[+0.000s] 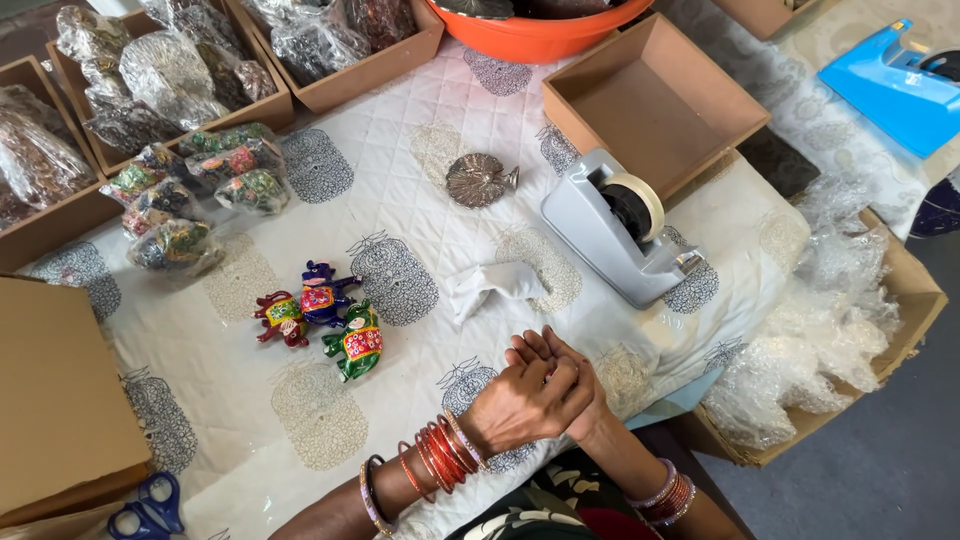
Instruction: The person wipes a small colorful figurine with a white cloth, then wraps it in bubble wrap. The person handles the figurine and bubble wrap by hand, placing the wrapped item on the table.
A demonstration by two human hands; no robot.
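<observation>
Left hand (525,400) laid over right hand (578,385) at the near edge of the quilted cloth (400,190), fingers folded together and closed on each other, with nothing visibly between them, though anything small inside the clasp would be hidden. Red and gold bangles (440,458) on the left wrist, more bangles (668,498) on the right. Nearest to the hands, just beyond them: a crumpled white wrapping (495,285), apart from the fingers. Farther left, three painted elephant figurines lying close together: a red one (281,317), a blue one (325,293) and a green one (356,343). To the right of the white wrapping, a grey tape dispenser (618,232) with its roll in place. Beyond it, an open brown box (655,100). In the middle of the cloth, a small metal peacock-shaped piece (480,180). At far left, plastic-wrapped figurines (190,200) heaped on the cloth beside trays of wrapped goods (170,75). At near left, a flat cardboard sheet (60,390) and blue-handled scissors (145,505). At right, a carton of bubble wrap (830,330).
</observation>
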